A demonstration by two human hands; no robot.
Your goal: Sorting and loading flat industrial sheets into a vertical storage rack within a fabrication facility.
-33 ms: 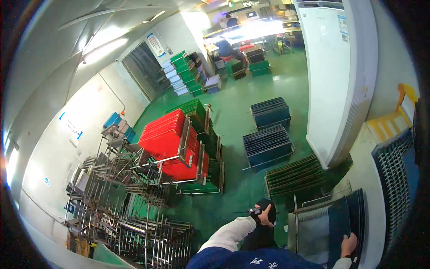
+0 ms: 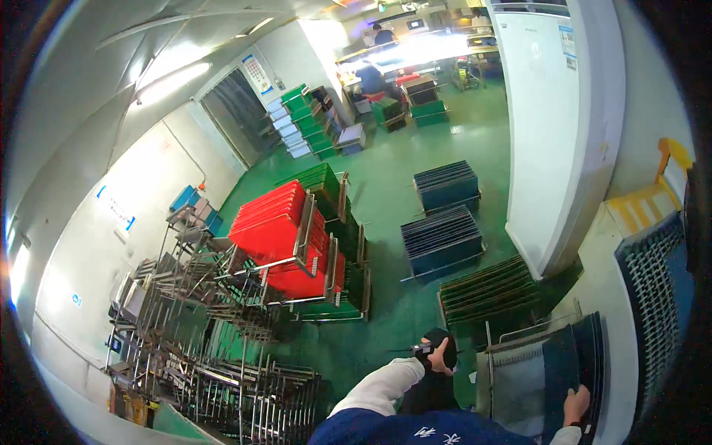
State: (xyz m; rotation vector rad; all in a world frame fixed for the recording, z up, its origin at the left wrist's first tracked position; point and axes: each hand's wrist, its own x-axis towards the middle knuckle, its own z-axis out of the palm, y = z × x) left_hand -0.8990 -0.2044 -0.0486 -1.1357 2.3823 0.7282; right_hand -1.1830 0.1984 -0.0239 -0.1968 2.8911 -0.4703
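Note:
Low at the right edge, my right hand (image 2: 577,406) is closed on the edge of a dark blue panel (image 2: 560,371). The panel leans in a metal rack (image 2: 487,371) beside a greyish translucent sheet (image 2: 519,386) and other dark panels. My left hand (image 2: 443,357) lies over my dark-clad knee (image 2: 439,339), its fingers apart and holding nothing I can see. A small black device (image 2: 421,350) is on the left wrist.
Racks of dark blue panels (image 2: 443,241) and green panels (image 2: 489,289) stand ahead on the green floor. Red panels (image 2: 271,222) are stacked left of them. Metal frames (image 2: 245,393) crowd the lower left. A tall white cabinet (image 2: 541,133) rises at the right; people work far off.

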